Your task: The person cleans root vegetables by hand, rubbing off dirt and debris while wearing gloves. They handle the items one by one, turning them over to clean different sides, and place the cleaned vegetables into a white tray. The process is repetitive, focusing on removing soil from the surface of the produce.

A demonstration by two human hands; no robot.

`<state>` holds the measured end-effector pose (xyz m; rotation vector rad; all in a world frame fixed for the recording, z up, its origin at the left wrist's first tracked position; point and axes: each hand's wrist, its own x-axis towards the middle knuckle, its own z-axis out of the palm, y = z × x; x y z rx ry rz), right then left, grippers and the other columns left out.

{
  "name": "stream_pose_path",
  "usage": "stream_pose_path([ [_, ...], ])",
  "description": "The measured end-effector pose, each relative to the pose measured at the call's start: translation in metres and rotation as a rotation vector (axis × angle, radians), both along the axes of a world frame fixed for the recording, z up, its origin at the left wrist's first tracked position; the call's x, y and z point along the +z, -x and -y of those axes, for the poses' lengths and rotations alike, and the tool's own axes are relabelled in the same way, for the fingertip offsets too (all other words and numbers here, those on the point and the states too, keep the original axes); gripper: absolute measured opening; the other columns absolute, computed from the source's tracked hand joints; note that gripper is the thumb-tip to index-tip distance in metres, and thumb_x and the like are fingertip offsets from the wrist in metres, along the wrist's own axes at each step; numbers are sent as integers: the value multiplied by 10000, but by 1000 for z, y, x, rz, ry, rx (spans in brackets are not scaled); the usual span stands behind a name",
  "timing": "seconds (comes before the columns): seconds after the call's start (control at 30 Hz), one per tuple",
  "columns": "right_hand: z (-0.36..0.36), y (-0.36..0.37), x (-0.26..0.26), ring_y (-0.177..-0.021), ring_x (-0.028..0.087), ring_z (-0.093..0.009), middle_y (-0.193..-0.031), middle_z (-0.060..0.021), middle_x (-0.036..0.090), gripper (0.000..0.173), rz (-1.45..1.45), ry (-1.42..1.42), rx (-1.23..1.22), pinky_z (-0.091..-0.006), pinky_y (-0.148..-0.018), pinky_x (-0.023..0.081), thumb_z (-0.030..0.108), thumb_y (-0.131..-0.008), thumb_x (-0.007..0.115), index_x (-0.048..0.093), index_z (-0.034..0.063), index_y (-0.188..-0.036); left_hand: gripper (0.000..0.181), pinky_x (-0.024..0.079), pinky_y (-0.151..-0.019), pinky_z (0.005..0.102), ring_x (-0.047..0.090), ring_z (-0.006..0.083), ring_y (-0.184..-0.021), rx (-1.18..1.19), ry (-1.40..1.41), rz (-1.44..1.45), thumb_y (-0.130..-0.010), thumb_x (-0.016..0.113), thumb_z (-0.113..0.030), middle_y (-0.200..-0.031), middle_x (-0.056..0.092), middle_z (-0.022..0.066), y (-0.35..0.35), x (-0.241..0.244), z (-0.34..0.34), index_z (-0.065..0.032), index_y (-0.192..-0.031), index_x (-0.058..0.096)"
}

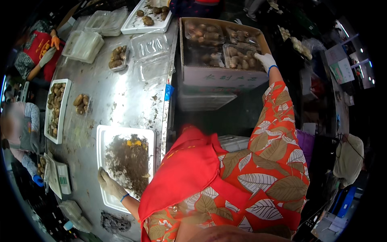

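My left hand [111, 184], in a white knit glove, rests at the left edge of a white foam tray [100, 157] that holds loose soil and some yellow bits. Out to the right, my right hand [266, 61], gloved too, reaches into a cardboard box [220, 77] and touches the right side of a clear plastic container of taro-like tubers [240, 57]. Whether its fingers grip that container is hard to tell. Similar filled containers [204, 31] lie around it in the box.
Stacked clear trays [83, 45], empty clamshells [150, 45], filled packs [118, 57] and foam trays of tubers [48, 112] stand on the metal table [121, 90]. A scale [63, 178] sits at lower left. Two co-workers [40, 51] stand across the table.
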<state>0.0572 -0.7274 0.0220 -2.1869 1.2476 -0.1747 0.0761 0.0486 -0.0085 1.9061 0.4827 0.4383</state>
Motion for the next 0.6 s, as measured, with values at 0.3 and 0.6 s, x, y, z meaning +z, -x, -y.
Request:
stream_pose_path([
  [0.3,66,0,-43,-1122,535,-234,-1258,-45,576,490,430,-930,-61,-425,-947,442,371,-919,628,531,142,-1341,326,448,-947,307,607,193,-1045,135,-40,-31,-970,528,-224,-1169,656,127,26,0,3,-4,-1187,633],
  [0.6,-5,-40,-9,-1309,436,-271,-1439,-97,452,491,556,-986,45,-398,-1064,396,295,-996,473,404,94,-1439,206,473,-918,292,618,176,-1002,224,130,156,-944,556,-90,-1067,684,99,50,-20,-5,-21,-1104,665],
])
